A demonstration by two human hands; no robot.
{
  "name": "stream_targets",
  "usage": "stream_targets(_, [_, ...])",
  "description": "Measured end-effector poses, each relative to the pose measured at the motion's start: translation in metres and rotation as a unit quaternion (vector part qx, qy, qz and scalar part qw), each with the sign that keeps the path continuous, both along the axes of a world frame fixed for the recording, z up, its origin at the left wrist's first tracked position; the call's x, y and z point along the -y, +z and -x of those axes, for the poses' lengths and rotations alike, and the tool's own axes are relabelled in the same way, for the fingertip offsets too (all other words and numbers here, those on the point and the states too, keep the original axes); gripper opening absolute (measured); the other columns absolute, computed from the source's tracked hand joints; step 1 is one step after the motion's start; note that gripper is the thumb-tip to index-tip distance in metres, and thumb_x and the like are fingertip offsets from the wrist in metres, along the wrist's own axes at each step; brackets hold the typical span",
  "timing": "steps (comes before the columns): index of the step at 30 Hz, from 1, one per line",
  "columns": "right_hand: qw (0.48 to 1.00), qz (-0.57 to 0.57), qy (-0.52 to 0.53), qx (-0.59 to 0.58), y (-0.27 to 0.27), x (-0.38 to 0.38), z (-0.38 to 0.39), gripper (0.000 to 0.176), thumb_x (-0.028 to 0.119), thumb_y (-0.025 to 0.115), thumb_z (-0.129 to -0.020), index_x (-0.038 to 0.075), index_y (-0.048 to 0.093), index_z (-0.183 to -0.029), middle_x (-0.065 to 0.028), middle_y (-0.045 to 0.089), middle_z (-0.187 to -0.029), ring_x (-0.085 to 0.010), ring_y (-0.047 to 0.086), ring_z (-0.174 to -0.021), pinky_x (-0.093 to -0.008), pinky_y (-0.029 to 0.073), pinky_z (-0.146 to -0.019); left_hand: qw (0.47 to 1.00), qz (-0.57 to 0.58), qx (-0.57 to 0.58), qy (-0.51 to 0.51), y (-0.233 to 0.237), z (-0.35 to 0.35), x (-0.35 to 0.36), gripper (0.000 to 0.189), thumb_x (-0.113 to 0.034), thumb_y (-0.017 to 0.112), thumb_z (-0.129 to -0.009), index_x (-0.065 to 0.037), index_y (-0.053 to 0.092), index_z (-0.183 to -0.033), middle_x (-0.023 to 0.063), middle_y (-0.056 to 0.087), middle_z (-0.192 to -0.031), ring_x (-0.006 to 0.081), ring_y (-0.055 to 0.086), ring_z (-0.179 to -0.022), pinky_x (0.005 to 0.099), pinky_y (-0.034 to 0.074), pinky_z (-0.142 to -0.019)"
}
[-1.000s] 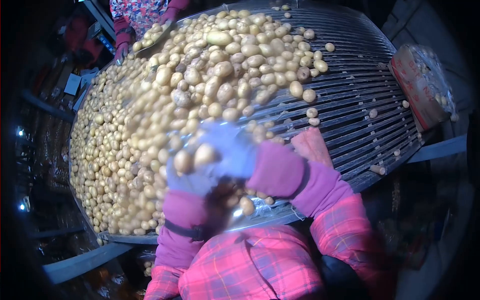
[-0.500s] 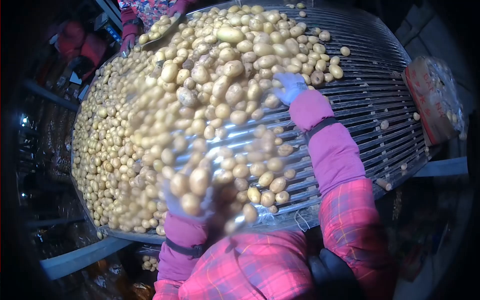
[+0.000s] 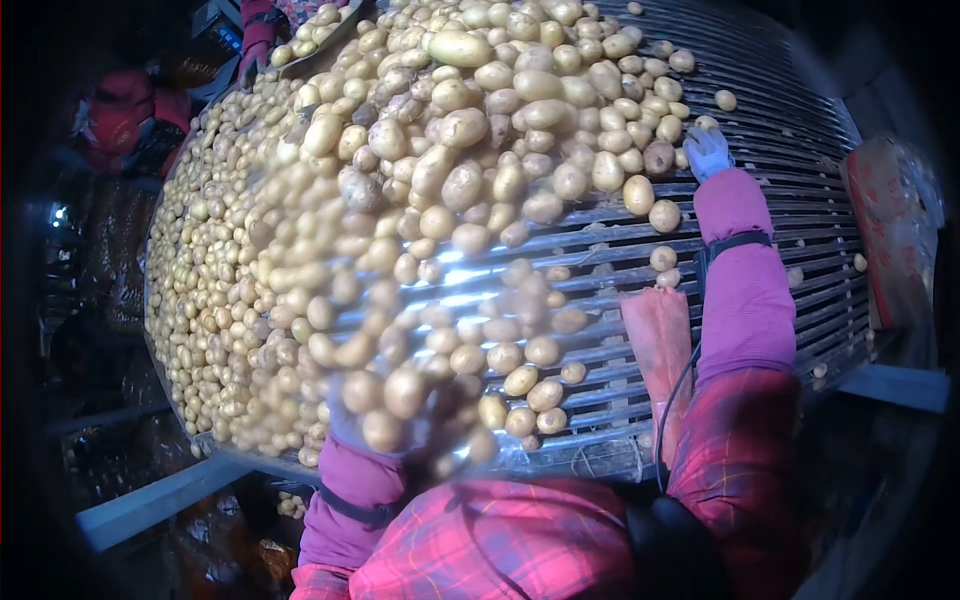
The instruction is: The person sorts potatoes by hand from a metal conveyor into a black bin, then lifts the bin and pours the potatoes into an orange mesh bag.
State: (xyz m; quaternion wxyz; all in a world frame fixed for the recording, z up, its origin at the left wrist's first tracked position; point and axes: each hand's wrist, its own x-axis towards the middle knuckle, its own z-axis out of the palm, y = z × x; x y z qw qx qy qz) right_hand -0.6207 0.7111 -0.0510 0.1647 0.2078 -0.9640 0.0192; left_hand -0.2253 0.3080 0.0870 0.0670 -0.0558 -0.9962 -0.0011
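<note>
Potatoes (image 3: 460, 128) lie in a big heap on a slatted metal grate (image 3: 600, 355). Low in the view, my left hand (image 3: 345, 420), in a pale blue glove, is cupped around a few potatoes (image 3: 404, 391), which hide most of its fingers. Over on the right, my right hand (image 3: 708, 154), gloved the same way, reaches onto the slats at the edge of the heap. Its fingers are stretched out, their tips right at a small potato (image 3: 706, 123). Between my arms, several loose potatoes (image 3: 521, 380) rest on the grate.
A co-worker's sleeve (image 3: 256, 35) and a scoop (image 3: 325, 45) heaped with potatoes show at the top left. A printed red-brown box (image 3: 885, 235) with clear plastic stands at the right. A reddish flat piece (image 3: 655, 340) and a dark cord (image 3: 676, 395) lie beside my right arm.
My right hand has moved right, from the heap's edge to the outer slats. The reddish piece and the cord have come into view. My left hand stays at the potatoes low in the view.
</note>
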Motion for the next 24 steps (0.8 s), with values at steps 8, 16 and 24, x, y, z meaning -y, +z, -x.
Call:
stream_targets(8, [0.688, 0.646, -0.116, 0.311, 0.063, 0.015, -0.046, 0.041, 0.026, 0.044, -0.091, 0.012, 0.046, -0.129, -0.0115, 0.051, -0.125, -0.0207, 0.056, -0.104, -0.0330, 0.051, -0.075, 0.957, -0.286, 0.007, 0.042, 0.014, 0.031, -0.016, 0.037, -0.032, 0.051, -0.089, -0.008, 0.053, -0.116, 0.0057, 0.055, -0.119, 0.0200, 0.053, -0.109, 0.0387, 0.046, -0.088])
stream_targets(16, [0.574, 0.716, 0.124, 0.377, 0.103, 0.085, -0.115, 0.044, 0.021, 0.044, -0.093, 0.004, 0.040, -0.133, -0.0130, 0.050, -0.124, -0.0231, 0.056, -0.106, -0.0307, 0.052, -0.081, 0.755, -0.642, 0.052, 0.120, 0.008, 0.022, -0.020, 0.040, -0.016, 0.062, -0.084, -0.001, 0.048, -0.118, 0.0065, 0.057, -0.113, 0.0181, 0.055, -0.104, 0.0336, 0.046, -0.088])
stream_targets(24, [0.638, 0.521, 0.167, 0.542, 0.079, 0.151, -0.134, 0.038, 0.020, 0.055, -0.085, 0.001, 0.055, -0.118, -0.0104, 0.056, -0.114, -0.0176, 0.054, -0.100, -0.0277, 0.043, -0.090, 0.943, -0.327, -0.028, 0.048, -0.021, -0.028, 0.025, 0.031, -0.015, 0.062, -0.071, -0.014, 0.059, -0.101, 0.0078, 0.058, -0.102, 0.0320, 0.056, -0.103, 0.0444, 0.047, -0.082])
